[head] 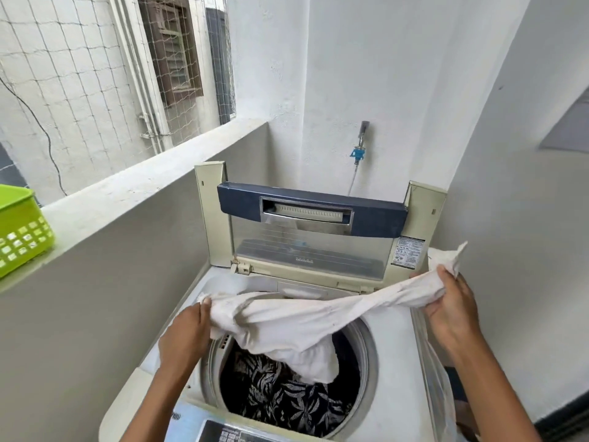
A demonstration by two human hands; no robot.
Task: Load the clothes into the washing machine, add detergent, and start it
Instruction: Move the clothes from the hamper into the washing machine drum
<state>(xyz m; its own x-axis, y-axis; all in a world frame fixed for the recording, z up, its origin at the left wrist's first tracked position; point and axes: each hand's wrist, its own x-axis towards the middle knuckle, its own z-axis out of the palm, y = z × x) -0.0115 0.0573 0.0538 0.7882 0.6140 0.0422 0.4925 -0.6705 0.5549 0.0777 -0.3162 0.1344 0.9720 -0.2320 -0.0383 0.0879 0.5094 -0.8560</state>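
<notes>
A white cloth [296, 320] is held stretched over the open drum [363, 355], gripped at one end by the left hand [185, 336] and at the other by the right hand [452, 301].

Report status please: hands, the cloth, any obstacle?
Left hand and right hand grip white cloth over open drum. Leaf-print garment already inside. Lid up, nothing blocking.

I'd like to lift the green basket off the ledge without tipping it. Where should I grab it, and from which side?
Probably the green basket is best gripped by its solid top rim, reaching from the balcony side. The rim forms a thick lip above the perforated wall, and the basket sits upright on the ledge. Its far part is out of frame.
</notes>
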